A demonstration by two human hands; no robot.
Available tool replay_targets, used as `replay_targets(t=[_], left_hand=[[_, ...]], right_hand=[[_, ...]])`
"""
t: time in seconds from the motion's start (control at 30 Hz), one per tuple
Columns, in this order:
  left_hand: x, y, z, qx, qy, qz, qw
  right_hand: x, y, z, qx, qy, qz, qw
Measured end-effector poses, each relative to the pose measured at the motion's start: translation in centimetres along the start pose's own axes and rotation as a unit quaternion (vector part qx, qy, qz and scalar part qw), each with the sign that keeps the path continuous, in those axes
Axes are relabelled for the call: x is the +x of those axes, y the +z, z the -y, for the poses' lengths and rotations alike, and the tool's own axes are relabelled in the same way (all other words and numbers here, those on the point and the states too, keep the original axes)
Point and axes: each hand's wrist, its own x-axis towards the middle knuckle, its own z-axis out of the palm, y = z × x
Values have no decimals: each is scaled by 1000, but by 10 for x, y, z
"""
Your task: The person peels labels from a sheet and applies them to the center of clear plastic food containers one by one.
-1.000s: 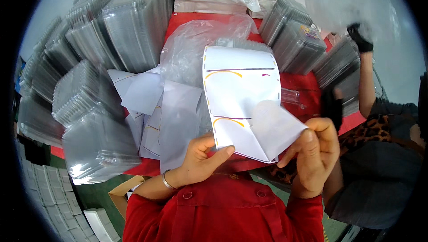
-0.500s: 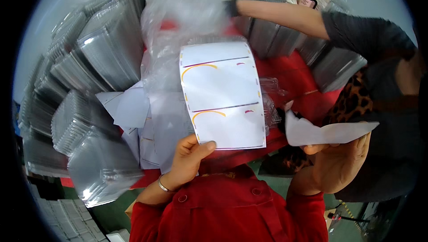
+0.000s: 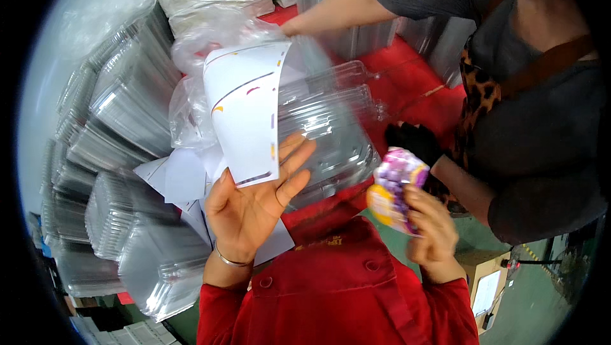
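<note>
My left hand is palm up with its fingers spread apart. A white sheet of label backing, curled and printed with thin dark lines and yellow marks, stands just above that palm, its lower edge between thumb and fingers; the hand is not gripping it. Between thumb and fingers of my right hand is a purple and yellow printed label, slightly blurred. Clear plastic clamshell boxes lie on the red table beyond my hands. Several loose white sheets lie left of my left hand.
Tall stacks of clear plastic containers line the left side. A crumpled clear plastic bag lies behind the sheet. At the right a co-worker's bare forearm reaches across the table, and their black-gloved hand is near my label.
My left hand has loosened from the backing sheet and opened beneath it. The label in my right hand has turned to show its printed side. The plastic boxes are now more exposed.
</note>
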Motion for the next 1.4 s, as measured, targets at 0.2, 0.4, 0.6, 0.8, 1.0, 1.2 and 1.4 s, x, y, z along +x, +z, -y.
replay_targets(t=[0.2,0.4,0.6,0.8,1.0,1.2,1.4], left_hand=[[1,-11,-2,19,-35,40,998],[3,-12,-7,-15,-54,44,997],[3,-16,-7,-60,-56,41,996],[3,-24,-9,-51,-46,89,994],[3,-21,-8,-81,-50,67,993],[2,-21,-8,-79,-40,53,995],[1,-23,-8,-79,-46,56,994]], right_hand=[[10,67,-6,-92,-28,7,995],[27,117,-10,-163,-3,-39,986],[30,145,-11,-226,30,-24,973],[33,153,-10,-238,40,-30,970],[34,155,-13,-240,45,-30,969],[35,159,-11,-275,50,-14,960],[36,159,-10,-280,42,-8,959]])
